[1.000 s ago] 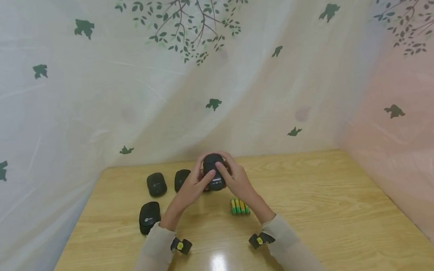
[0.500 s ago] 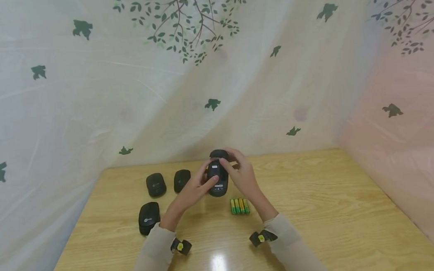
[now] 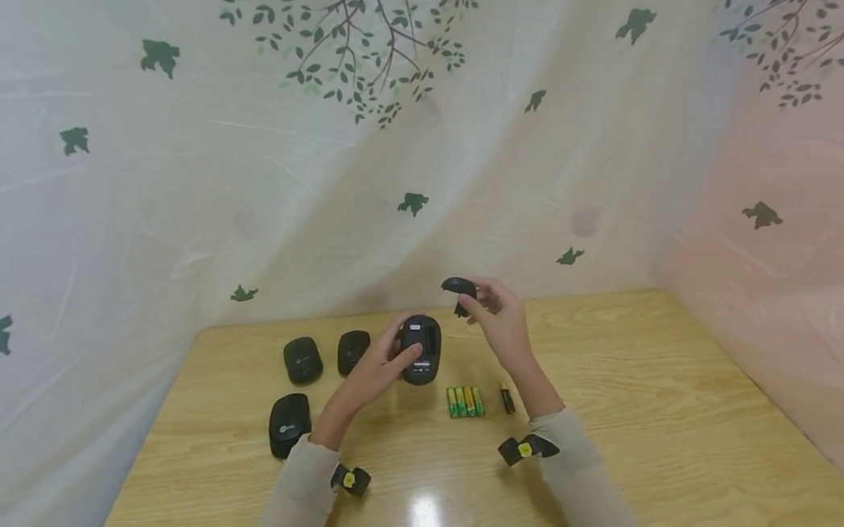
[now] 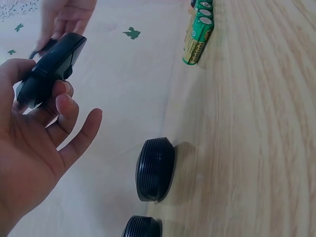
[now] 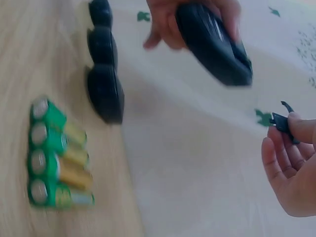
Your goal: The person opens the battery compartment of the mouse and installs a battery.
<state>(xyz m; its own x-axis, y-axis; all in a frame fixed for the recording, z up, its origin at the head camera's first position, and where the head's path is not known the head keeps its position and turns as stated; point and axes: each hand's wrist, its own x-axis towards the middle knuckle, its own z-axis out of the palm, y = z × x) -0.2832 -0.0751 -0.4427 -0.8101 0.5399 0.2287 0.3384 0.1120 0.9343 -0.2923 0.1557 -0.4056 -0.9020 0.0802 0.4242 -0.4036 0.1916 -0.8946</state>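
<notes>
opening seems underway: mouse (image 3: 427, 355) held by left hand (image 3: 380, 368), cover (image 3: 459, 284) pinched by right hand (image 3: 502, 321), batteries (image 3: 465, 402) below the grips probably needed next.

"What sort of place are we seeing?"

"A screened-off corner: pale sheeting (image 3: 317, 213) with printed branches (image 3: 395, 30) is hanging behind and beside a wooden table (image 3: 663, 410)."

"Home or office?"

"I'm not managing to tell; the sheeting is filling the background."
</notes>
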